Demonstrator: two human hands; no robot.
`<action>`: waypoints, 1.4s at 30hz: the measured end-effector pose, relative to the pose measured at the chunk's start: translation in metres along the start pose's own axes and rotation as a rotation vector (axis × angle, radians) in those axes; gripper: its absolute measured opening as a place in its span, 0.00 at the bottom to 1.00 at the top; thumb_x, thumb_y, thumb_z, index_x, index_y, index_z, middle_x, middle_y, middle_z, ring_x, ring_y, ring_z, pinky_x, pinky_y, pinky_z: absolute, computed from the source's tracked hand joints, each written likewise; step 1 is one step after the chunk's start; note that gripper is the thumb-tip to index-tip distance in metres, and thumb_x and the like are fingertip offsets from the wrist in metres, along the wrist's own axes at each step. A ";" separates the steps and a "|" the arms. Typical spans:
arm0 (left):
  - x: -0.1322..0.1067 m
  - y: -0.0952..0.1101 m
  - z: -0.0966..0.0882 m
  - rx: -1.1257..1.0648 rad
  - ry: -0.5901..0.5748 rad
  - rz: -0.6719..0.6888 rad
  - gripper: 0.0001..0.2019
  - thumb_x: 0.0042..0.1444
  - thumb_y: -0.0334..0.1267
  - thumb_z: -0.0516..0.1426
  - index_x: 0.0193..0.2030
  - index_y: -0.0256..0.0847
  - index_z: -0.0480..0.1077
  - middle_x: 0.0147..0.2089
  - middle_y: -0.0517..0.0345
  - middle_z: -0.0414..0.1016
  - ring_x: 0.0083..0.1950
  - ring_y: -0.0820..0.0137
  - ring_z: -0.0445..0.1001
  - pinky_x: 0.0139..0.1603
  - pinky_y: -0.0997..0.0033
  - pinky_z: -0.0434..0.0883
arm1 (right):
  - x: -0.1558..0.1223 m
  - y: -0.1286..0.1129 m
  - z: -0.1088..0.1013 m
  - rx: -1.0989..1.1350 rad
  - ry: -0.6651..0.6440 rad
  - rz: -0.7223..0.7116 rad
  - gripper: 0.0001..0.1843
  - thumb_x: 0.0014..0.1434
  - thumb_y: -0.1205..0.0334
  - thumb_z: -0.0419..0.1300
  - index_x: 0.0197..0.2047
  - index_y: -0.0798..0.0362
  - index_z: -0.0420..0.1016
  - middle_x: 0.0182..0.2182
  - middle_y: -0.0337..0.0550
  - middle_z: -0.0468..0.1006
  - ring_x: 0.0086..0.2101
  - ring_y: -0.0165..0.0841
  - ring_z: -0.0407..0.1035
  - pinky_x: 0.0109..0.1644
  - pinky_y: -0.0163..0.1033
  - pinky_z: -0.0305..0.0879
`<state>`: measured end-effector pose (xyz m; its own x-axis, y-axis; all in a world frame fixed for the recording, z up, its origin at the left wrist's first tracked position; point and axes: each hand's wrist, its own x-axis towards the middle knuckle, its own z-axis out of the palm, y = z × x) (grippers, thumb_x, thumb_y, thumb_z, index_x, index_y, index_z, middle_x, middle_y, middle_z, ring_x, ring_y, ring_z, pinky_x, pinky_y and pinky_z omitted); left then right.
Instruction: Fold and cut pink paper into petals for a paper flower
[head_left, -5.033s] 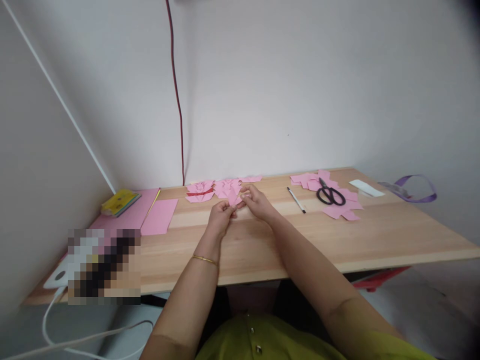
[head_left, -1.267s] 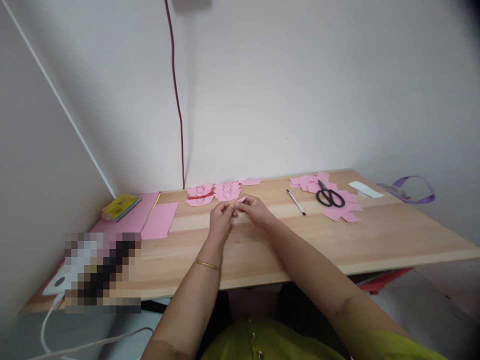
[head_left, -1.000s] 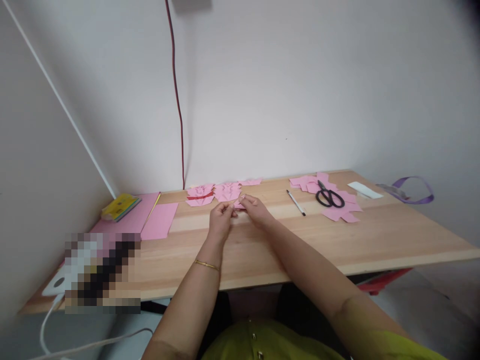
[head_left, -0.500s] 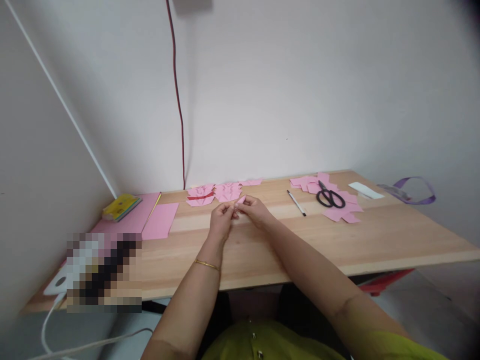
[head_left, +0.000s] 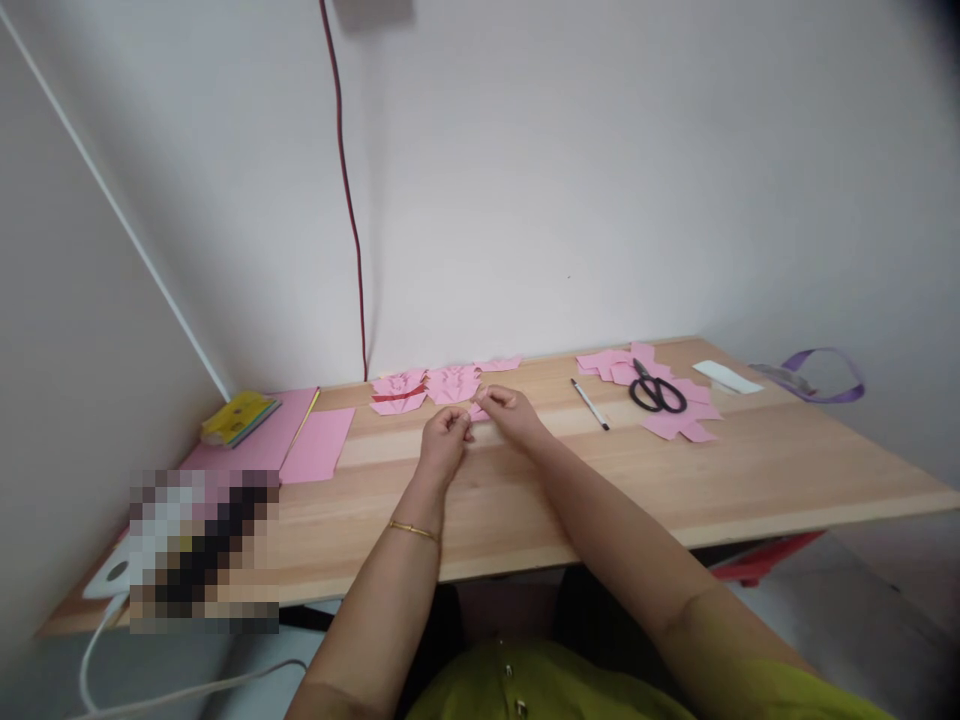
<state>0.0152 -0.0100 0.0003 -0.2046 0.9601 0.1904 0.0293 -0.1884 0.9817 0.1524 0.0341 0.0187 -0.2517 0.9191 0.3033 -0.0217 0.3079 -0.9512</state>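
Note:
Both hands meet over the middle of the wooden table (head_left: 517, 510). Between them is a small piece of pink paper (head_left: 478, 411), mostly covered by the fingers. My left hand (head_left: 444, 440) is closed, thumb and fingers pinching the paper's left side. My right hand (head_left: 514, 412) is closed too, its fingertips on the upper right part of the paper. Just beyond the hands lie folded pink paper pieces (head_left: 453, 382) in rows, with a red strip (head_left: 398, 394) across the left ones.
At the right, black-handled scissors (head_left: 657, 393) rest on pink paper scraps (head_left: 679, 425), beside a pen (head_left: 590, 405), a white strip (head_left: 726, 377) and a purple band (head_left: 844, 395). At the left are pink sheets (head_left: 321, 450), a yellow packet (head_left: 238, 418) and a yellow pencil (head_left: 301, 425).
My right fingers have shifted slightly up and over the paper, and the pink paper now sits lower between the hands. The camera view has turned a little.

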 end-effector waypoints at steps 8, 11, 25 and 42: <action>0.001 -0.003 0.004 -0.154 0.080 -0.098 0.09 0.45 0.40 0.60 0.25 0.37 0.66 0.19 0.65 0.64 0.21 0.78 0.64 0.27 0.76 0.63 | 0.016 0.010 -0.015 0.440 0.267 0.156 0.18 0.47 0.46 0.63 0.30 0.54 0.72 0.27 0.38 0.70 0.25 0.24 0.61 0.31 0.33 0.58; 0.001 -0.002 0.005 -0.340 0.095 -0.154 0.11 0.43 0.41 0.62 0.28 0.36 0.66 0.20 0.66 0.64 0.22 0.78 0.64 0.30 0.74 0.66 | 0.011 0.011 -0.005 0.435 0.073 0.194 0.20 0.46 0.47 0.64 0.36 0.54 0.72 0.28 0.38 0.71 0.26 0.25 0.62 0.32 0.33 0.59; 0.000 -0.011 0.008 -0.119 -0.035 -0.061 0.11 0.47 0.43 0.60 0.28 0.36 0.70 0.20 0.62 0.67 0.23 0.77 0.66 0.28 0.76 0.64 | -0.002 0.020 0.014 0.274 -0.088 0.133 0.17 0.46 0.49 0.64 0.25 0.53 0.67 0.20 0.37 0.70 0.24 0.29 0.63 0.31 0.36 0.59; -0.001 -0.014 0.005 0.007 -0.028 -0.083 0.11 0.47 0.44 0.59 0.27 0.38 0.67 0.18 0.66 0.64 0.18 0.78 0.60 0.21 0.77 0.57 | -0.001 0.018 0.011 0.243 -0.064 0.115 0.15 0.45 0.51 0.64 0.27 0.53 0.69 0.22 0.34 0.66 0.24 0.25 0.58 0.29 0.32 0.55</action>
<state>0.0200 -0.0068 -0.0136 -0.1792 0.9778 0.1083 0.0200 -0.1064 0.9941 0.1412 0.0359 0.0011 -0.3267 0.9247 0.1956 -0.2194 0.1271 -0.9673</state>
